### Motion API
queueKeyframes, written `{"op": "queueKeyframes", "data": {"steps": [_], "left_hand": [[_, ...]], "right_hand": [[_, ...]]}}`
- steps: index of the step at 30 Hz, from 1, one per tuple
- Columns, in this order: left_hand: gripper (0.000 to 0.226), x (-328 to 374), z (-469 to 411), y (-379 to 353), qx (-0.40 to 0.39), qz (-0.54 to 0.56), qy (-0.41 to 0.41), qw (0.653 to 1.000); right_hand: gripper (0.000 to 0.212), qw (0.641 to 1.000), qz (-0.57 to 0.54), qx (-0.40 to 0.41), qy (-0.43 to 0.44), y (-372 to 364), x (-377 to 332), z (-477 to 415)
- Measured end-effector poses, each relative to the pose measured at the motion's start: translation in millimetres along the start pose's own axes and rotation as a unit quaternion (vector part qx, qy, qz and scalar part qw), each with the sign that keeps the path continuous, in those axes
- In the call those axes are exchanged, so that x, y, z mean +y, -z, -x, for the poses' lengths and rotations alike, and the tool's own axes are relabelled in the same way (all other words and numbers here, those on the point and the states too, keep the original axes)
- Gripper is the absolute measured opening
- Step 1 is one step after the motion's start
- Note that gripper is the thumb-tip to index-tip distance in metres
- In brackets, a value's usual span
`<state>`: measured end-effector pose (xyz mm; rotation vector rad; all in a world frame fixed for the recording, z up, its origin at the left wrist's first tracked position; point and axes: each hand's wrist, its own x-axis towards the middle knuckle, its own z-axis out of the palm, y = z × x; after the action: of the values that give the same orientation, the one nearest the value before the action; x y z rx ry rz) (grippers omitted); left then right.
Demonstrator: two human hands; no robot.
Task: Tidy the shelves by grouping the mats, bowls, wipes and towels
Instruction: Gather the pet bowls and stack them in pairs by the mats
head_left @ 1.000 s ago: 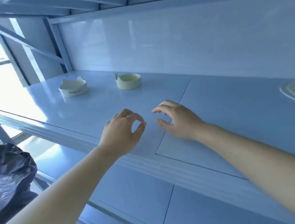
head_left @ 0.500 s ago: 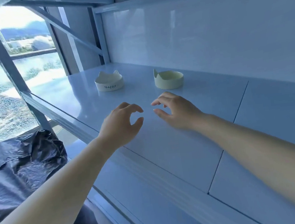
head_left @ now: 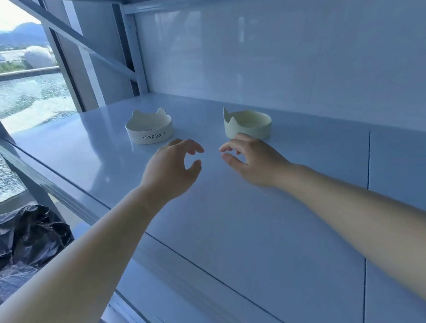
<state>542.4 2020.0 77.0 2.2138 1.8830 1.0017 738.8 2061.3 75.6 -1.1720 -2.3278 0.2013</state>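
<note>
Pale shelf [head_left: 242, 237], Happy bowl [head_left: 149, 131] and plain bowl [head_left: 249, 125] just beyond fingers [head_left: 195, 147]

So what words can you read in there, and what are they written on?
"Happy", with a little squiggle after it: handwritten on the side of the white cat-ear bowl.
The cream bowl shows no writing on the side facing the camera.
There is no other text to read on the shelf or anywhere else in view.

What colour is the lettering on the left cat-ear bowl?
Black: the handwritten lettering reads "Happy" on the cream-white left bowl, seen in the head view.
</note>
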Motion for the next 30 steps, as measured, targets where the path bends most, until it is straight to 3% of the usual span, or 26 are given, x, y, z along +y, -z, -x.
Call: {"op": "queueKeyframes", "data": {"steps": [7,11,14,16,19,20,23,30], "left_hand": [[0.021,-35.2,-42.6,0.9,-0.025,-0.01,-0.038,0.999],[0.023,-63.6,-62.9,3.5,-0.021,-0.045,-0.056,0.997],[0.026,-85.8,-74.4,2.4,-0.006,-0.083,-0.07,0.994],[0.029,-99.2,-82.0,0.1,0.006,-0.105,-0.081,0.991],[0.035,-111.0,-95.5,-2.0,0.026,-0.128,-0.088,0.988],[0.037,-111.5,-101.8,0.1,0.033,-0.128,-0.089,0.987],[0.043,-115.6,-117.5,-3.6,0.041,-0.153,-0.105,0.982],[0.039,-123.7,-129.7,-9.7,0.002,-0.157,-0.044,0.987]], "right_hand": [[0.028,0.995,0.054,0.037,-0.071,-4.4,21.4,-37.8],[0.038,0.981,0.11,0.086,-0.137,-8.5,39.2,-55.8],[0.053,0.97,0.142,0.051,-0.19,-11.9,48.7,-67.0],[0.051,0.959,0.178,0.022,-0.218,-15.4,50.0,-73.8],[0.012,0.944,0.244,0.041,-0.22,-18.8,44.1,-84.4],[0.009,0.941,0.252,0.053,-0.22,-16.0,39.6,-88.3],[0.013,0.939,0.246,0.068,-0.231,-11.7,31.8,-93.3],[0.033,0.959,0.181,0.054,-0.212,-22.5,10.0,-93.4]]}}
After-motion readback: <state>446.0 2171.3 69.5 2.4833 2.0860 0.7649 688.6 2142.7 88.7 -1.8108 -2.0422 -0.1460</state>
